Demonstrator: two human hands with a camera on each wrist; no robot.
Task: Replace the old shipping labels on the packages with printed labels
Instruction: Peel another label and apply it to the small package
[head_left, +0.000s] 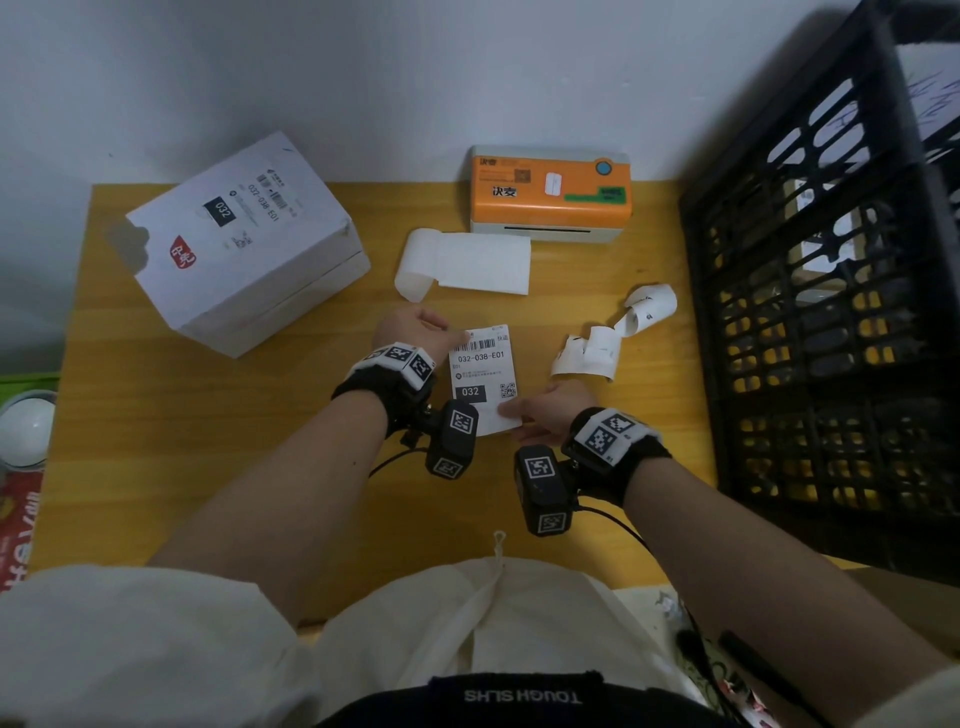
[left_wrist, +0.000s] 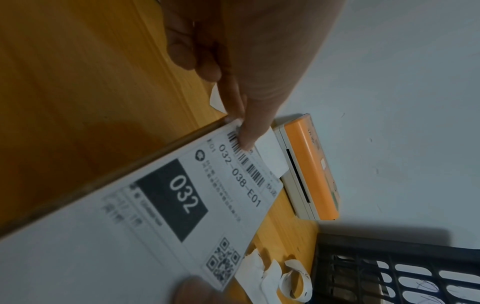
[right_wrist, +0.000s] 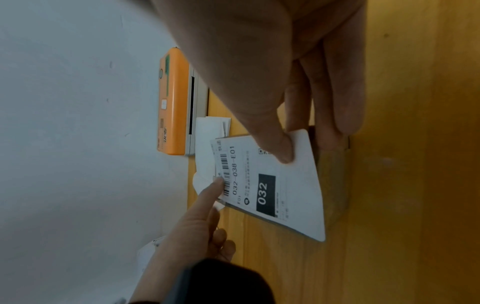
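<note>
A printed label (head_left: 480, 371) marked 032-038-E01 is held just above the wooden table (head_left: 208, 441), between my two hands. My left hand (head_left: 460, 338) pinches its far left corner by the barcode, the thumb (left_wrist: 246, 135) lying on top. At the near right corner my right hand (head_left: 514, 410) pinches it, thumb (right_wrist: 285, 152) on top and fingers underneath. The white box package (head_left: 244, 244) stands at the back left and carries a label (head_left: 254, 208) with the same number. An orange label printer (head_left: 550, 192) sits against the wall.
A strip of white backing paper (head_left: 462, 265) curls in front of the printer. Curled peeled labels (head_left: 618, 332) lie to the right. A tall black plastic crate (head_left: 831, 312) fills the table's right side. A white bowl (head_left: 26, 426) sits off the left edge.
</note>
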